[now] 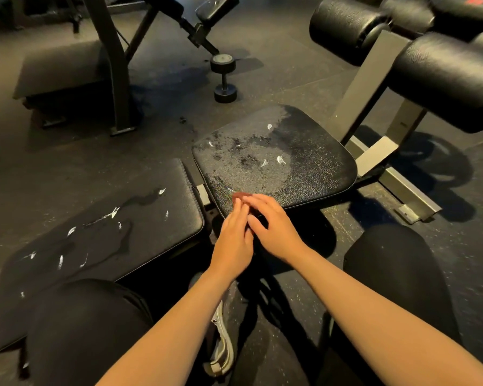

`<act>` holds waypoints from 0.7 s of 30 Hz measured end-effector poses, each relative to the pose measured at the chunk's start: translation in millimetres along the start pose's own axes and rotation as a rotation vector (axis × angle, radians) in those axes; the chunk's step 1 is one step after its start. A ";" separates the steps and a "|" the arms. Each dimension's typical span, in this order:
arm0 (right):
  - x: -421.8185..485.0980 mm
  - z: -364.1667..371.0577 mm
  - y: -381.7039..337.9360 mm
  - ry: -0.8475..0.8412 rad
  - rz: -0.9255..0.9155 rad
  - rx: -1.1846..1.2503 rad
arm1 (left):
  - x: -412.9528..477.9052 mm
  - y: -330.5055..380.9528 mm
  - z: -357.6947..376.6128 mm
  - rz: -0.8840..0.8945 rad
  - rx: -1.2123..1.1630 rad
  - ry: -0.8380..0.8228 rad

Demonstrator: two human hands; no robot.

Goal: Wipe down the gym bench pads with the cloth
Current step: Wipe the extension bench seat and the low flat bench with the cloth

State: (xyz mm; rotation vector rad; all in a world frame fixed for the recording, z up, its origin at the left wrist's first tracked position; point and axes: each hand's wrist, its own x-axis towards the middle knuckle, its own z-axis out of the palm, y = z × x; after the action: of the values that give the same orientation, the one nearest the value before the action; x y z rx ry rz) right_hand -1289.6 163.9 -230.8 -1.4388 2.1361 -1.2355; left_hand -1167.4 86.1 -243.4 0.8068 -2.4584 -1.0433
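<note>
Right hand (275,232) atop left hand (232,240) | grips flat on reddish-brown cloth scrap (241,195) | likely for pressure on wet black vinyl pad (304,162)

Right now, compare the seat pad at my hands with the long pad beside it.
The seat pad is short and rounded; the long pad is rectangular. The seat pad carries a broad wet film with dark specks; the long pad only a thin liquid trail. Both are black with white flecks.
</note>
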 end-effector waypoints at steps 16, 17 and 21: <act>36.8 37.3 12.1 -0.134 -0.188 -0.361 | 9.1 -21.4 -35.6 -0.224 -0.252 0.113; 36.8 32.7 15.0 -0.137 -0.191 -0.380 | 10.7 -22.4 -32.6 -0.181 -0.191 0.075; 29.4 4.3 28.6 -0.089 -0.163 -0.381 | 15.9 -21.3 -18.4 -0.089 -0.046 -0.014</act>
State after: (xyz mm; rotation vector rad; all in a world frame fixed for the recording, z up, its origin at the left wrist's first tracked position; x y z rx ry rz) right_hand -1318.1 140.4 -249.1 -1.8143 2.3184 -0.8198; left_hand -1162.5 54.3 -245.3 0.9039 -2.4205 -1.1359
